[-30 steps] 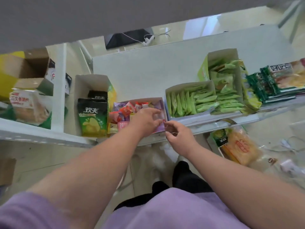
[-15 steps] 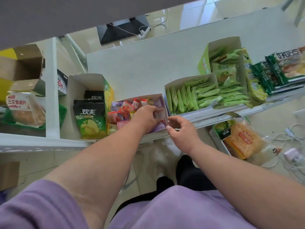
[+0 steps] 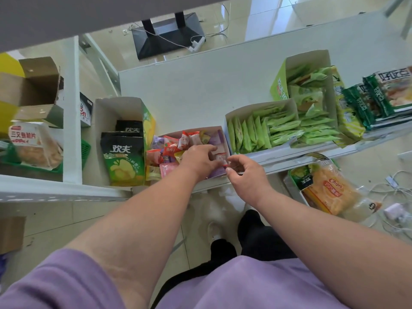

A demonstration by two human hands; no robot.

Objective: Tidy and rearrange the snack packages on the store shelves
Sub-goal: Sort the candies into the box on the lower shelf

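Shelf (image 3: 196, 90), left to right: chip bags (image 3: 122, 159) in a box at centre-left; candy box (image 3: 219, 132) at centre, left hand (image 3: 198, 159) reaching in, grip unclear; right hand (image 3: 245, 172) pinching a small candy (image 3: 220, 158) at the box's right corner; green packs (image 3: 267, 130) beyond. Step: sorting candies. Next, probably: drop it in.

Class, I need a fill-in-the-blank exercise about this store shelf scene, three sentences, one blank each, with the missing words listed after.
1. The left hand reaches into the box of mixed ____.
2. The right hand pinches a small ____ at that box's front corner.
3. The box to the right of the mixed sweets holds ____-coloured packets.

Missing words: sweets; wrapped sweet; green
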